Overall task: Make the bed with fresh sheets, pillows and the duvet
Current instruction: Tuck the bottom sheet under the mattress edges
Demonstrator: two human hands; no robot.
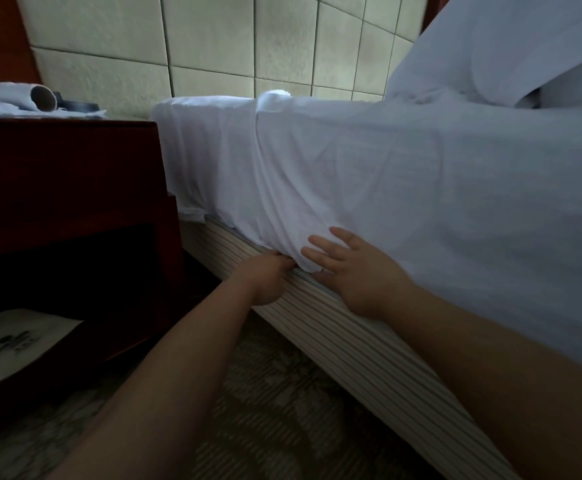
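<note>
The largest risk is judged to lie with the white sheet (pixel 369 174) itself: it is draped over the mattress side near the headboard (pixel 213 46), and if it is dragged downward too hard at one spot, it is likely to be pulled askew across the top or loosened at the corner by the nightstand (pixel 64 174). A smaller risk is that a bunched fold is trapped at the seam above the striped bed base (pixel 351 344), so that a lump is left along the edge. Fingers could also be pinched between mattress and base.

Both forearms are extended forward and low toward the bed's side. The right hand (pixel 355 271) is laid flat against the hanging sheet, fingers spread and straight, nothing gripped. The left hand (pixel 268 278) is curled at the seam, its fingertips (pixel 284 259) pinching the sheet's lower edge at the gap.
</note>
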